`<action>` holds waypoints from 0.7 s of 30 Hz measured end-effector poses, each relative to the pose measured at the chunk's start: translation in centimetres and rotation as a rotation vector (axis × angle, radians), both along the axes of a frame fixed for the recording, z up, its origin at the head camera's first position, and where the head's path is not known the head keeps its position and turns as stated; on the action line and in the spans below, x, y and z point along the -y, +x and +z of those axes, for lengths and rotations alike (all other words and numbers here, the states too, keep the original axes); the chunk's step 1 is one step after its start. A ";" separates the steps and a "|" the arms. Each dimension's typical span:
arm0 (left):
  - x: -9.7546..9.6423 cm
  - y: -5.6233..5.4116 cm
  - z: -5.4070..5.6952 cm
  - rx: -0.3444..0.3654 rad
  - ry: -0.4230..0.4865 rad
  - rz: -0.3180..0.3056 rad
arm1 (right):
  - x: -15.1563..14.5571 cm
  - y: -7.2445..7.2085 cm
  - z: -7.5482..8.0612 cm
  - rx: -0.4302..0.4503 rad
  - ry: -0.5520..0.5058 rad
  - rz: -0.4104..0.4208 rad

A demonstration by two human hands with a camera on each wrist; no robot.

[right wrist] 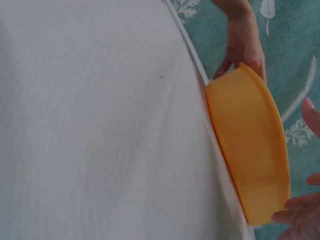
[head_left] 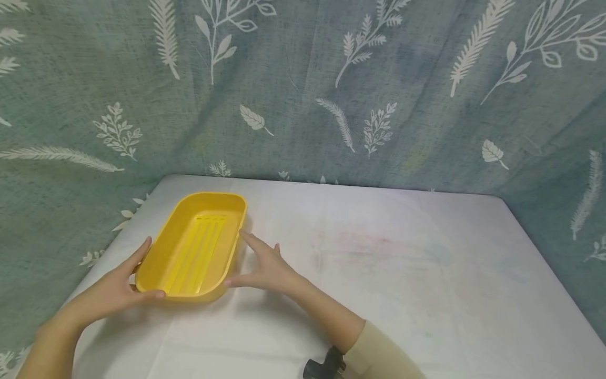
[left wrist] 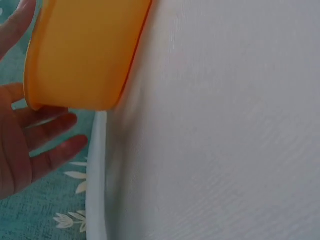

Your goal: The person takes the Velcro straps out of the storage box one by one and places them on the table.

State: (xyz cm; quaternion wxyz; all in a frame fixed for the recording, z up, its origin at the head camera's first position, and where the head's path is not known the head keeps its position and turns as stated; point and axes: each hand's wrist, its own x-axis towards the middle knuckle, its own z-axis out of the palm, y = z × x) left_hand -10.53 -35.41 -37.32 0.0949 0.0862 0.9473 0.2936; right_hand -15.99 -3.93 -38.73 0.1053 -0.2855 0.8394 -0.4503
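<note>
A yellow plastic tray [head_left: 163,263] with rounded corners and a slotted floor rests on the left part of the white-covered table. My left hand [head_left: 109,295] spans its near left corner, with the thumb at the near rim and the forefinger along the left side. In the left wrist view, the other fingers [left wrist: 57,152] of that hand stick out, loosely straight, beside the tray's end. On the tray's right side, my right hand [head_left: 270,268] is spread wide, thumb and forefinger tips right at the wall. The right wrist view has the tray's outer side [right wrist: 250,145] between both hands.
A white cloth [head_left: 402,273] with faint pink and bluish stains covers the table. Behind and beside it hangs a green curtain [head_left: 293,68] with white leaf prints. A black device [head_left: 324,363] is strapped at my right wrist, by the beige sleeve [head_left: 379,352].
</note>
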 end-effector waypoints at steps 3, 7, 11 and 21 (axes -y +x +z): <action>0.7 0.0 -0.1 0.037 0.006 0.001 | 0.8 0.1 -0.2 0.100 -0.035 0.015; 1.4 -0.3 -0.2 0.067 0.048 -0.014 | 1.4 0.1 -0.7 0.173 -0.055 0.039; 1.7 -0.8 -0.5 0.069 0.117 -0.052 | 1.9 0.1 -1.2 0.169 -0.064 0.042; 3.8 -1.6 -1.8 0.108 0.402 -0.101 | 3.3 0.5 -1.7 0.267 -0.108 -0.045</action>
